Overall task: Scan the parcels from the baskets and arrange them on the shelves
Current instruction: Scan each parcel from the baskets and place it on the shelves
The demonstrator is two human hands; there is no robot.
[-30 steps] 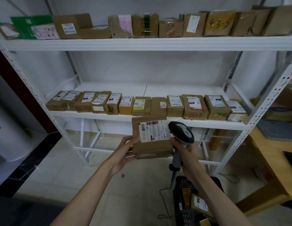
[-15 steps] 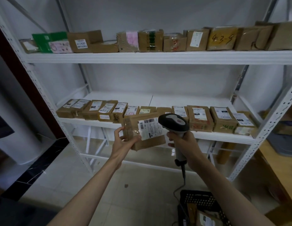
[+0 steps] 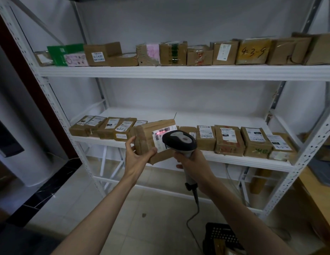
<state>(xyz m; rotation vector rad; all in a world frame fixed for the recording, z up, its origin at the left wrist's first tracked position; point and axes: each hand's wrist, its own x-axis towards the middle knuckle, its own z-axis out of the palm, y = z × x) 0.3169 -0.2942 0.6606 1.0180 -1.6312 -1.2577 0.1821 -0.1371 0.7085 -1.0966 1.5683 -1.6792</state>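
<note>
Head view, left to right.

Far left: dark red-brown door frame [image 3: 22, 85] beside the white perforated upright of the shelving unit [image 3: 55, 115].

Upper shelf [image 3: 179, 71]: row of parcels along its front edge, starting with a green package [image 3: 65, 54] at the left end, then brown boxes, one with a pink label [image 3: 152, 52], and one marked "4-3-9" [image 3: 253, 52] toward the right.

Middle shelf [image 3: 234, 158]: row of brown labelled boxes, a left group [image 3: 105, 127] and a right group [image 3: 252, 142]; the held items cover the stretch between them.

Left hand [image 3: 136, 155]: fingers and thumb curled round the left end of a brown parcel [image 3: 149, 138], held in the air in front of the middle shelf, tilted, white barcode label [image 3: 163, 137] facing the scanner. A red scan line lies across the barcode.

Right hand [image 3: 194, 162]: wrapped round the handle of a grey and black barcode scanner [image 3: 179, 139], head just beside the label. Whether head and label touch cannot be told. The scanner cable [image 3: 194, 208] hangs down toward the floor.

Bottom, right of centre: black perforated basket [image 3: 221, 234] on the tiled floor [image 3: 123, 208], with brown parcels partly visible inside.

Far right: edge of a wooden tabletop [image 3: 319, 196].
</note>
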